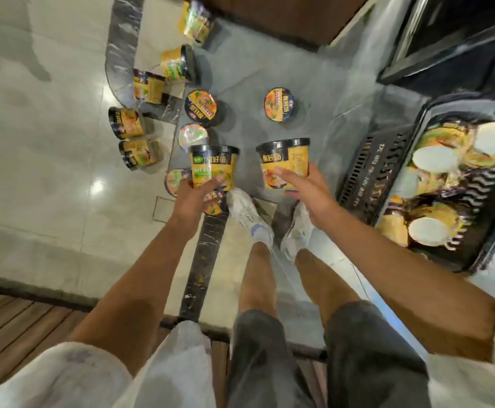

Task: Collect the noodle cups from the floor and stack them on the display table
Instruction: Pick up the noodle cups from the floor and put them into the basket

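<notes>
Floor (34,148): pale glossy tile at left, grey tile in the middle, split by a curved black marble strip (122,48). Open grey tile lies between the cup cluster and the lone cup at centre.

Black bin (370,169) at right: slatted wall, rim running diagonally; inside, noodle cups lie on their sides, several white bases showing. Whether this is the tabletop cannot be told.

Wooden decking (19,319) at lower left, bordered by a dark edge.

Person stands with both white shoes (249,213) on the grey tile, just beside the marble strip.

Left hand (193,198): grip curled round the lower wall of the left cup (214,166), held upright above the floor.

Right hand (308,195): grip wrapped round the base of the right cup (284,163), upright, near the bin's wall but apart from it.

Floor cups: about ten scattered along the strip, some lying on their sides (127,123), some upright with lid up (200,106). Lone upright cup (280,104) stands well apart to the right. One cup (197,22) lies near the top edge.
</notes>
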A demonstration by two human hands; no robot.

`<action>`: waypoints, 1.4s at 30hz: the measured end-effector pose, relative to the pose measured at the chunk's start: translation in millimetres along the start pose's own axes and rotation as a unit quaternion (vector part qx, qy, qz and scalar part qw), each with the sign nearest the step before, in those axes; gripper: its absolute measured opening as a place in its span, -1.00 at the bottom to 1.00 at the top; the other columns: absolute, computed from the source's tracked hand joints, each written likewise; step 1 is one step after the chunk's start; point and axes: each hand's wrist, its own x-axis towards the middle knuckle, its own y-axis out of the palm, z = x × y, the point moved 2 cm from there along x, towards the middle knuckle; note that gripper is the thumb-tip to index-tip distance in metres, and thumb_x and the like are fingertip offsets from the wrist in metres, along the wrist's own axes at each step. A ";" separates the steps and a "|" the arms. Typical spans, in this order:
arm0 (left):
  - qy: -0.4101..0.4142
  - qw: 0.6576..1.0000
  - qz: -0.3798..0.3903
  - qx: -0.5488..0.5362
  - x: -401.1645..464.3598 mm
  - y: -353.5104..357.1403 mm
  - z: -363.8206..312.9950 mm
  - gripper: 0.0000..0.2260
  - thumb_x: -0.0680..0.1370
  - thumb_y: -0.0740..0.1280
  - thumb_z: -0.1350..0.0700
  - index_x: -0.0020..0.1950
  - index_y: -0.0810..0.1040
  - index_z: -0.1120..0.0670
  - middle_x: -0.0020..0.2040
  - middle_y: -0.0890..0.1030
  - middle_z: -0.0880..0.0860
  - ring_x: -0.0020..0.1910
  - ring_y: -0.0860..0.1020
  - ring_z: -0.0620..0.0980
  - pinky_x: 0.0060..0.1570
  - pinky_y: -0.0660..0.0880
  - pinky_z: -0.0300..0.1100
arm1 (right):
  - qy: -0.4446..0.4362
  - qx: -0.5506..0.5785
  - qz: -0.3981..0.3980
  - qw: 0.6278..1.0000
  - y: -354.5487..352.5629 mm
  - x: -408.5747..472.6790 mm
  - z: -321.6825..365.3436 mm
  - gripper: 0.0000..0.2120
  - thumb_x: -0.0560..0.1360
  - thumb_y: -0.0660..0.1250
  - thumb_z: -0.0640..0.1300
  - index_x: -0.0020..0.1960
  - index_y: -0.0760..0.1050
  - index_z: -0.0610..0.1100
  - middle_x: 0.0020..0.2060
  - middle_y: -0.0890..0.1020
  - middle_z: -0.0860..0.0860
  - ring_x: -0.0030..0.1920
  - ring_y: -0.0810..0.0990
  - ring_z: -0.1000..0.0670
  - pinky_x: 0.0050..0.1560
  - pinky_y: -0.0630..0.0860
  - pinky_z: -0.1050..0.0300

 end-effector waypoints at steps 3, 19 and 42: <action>-0.033 0.999 0.035 -0.007 -35.9 49.0 6.0 -0.45 0.55 0.53 0.13 0.48 0.42 0.17 0.27 0.68 0.14 0.23 0.67 0.10 0.15 0.65 0.05 | -0.005 0.082 -0.024 0.996 -45.1 -35.6 -0.5 -0.46 0.43 0.63 0.03 0.33 0.51 0.05 0.13 0.73 0.11 0.17 0.69 0.07 0.10 0.63 0.05; -0.004 0.956 0.186 0.228 -112.7 305.2 70.5 -0.49 0.47 0.59 0.03 0.32 0.45 0.01 0.17 0.68 0.03 0.06 0.69 -0.07 -0.02 0.61 -0.17 | 0.042 0.346 -0.224 0.910 -281.3 -126.1 -141.0 -0.44 0.55 0.51 0.04 0.45 0.36 0.00 0.26 0.66 -0.03 0.23 0.68 -0.17 0.28 0.60 -0.19; 0.135 0.847 0.114 0.502 -96.4 417.9 128.9 -0.61 0.61 0.45 0.03 0.37 0.56 0.18 0.24 0.63 0.11 0.30 0.58 0.17 0.22 0.51 -0.02 | 0.020 0.274 -0.262 0.925 -388.7 -82.9 -136.0 -0.83 0.67 0.32 -0.04 0.22 0.55 -0.05 0.30 0.57 -0.07 0.33 0.57 -0.13 0.13 0.60 0.02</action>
